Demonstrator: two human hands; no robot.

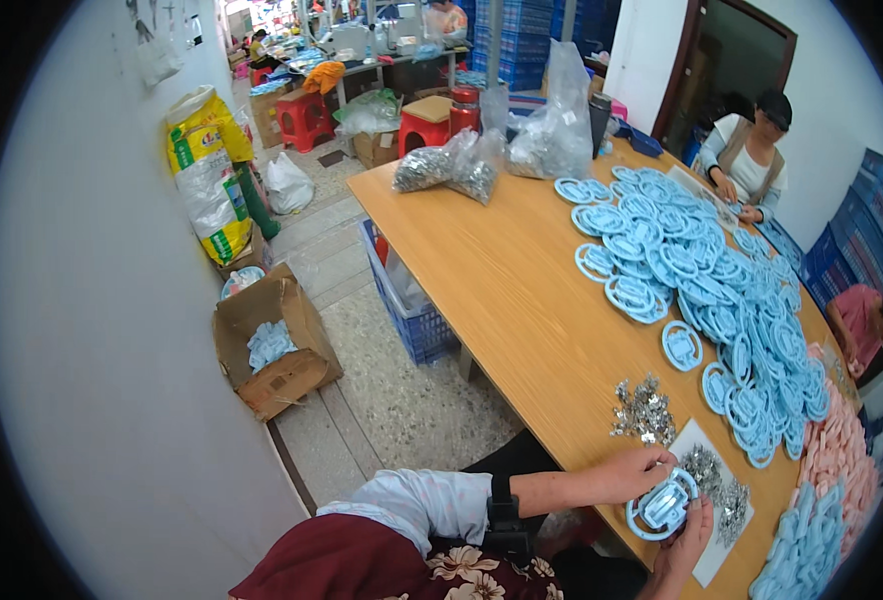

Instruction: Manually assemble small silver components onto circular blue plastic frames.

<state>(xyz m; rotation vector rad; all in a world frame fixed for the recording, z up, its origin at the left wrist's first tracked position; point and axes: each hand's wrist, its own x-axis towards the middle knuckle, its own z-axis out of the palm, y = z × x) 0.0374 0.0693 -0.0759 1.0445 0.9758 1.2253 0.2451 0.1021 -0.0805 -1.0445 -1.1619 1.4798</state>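
A light blue round plastic frame (659, 512) with bars across its middle is held over the table's near edge. My right hand (691, 535) grips its right side between thumb and fingers. At the frame's upper left, my left hand (638, 475) has its fingertips pinched together; whatever they hold is too small to make out. Just beyond the frame, a white board (707, 570) carries small shiny metal pieces (703, 466). Another heap of metal pieces (644, 408) lies on the wooden table (502, 290) past my left hand.
A large pile of blue frames (702, 270) covers the table's right side, with pink parts (837, 450) and blue parts (800, 545) nearer. Plastic bags (452, 168) stand at the far end. A co-worker (752, 160) sits across. A blue crate (412, 310) and cardboard box (262, 385) stand left.
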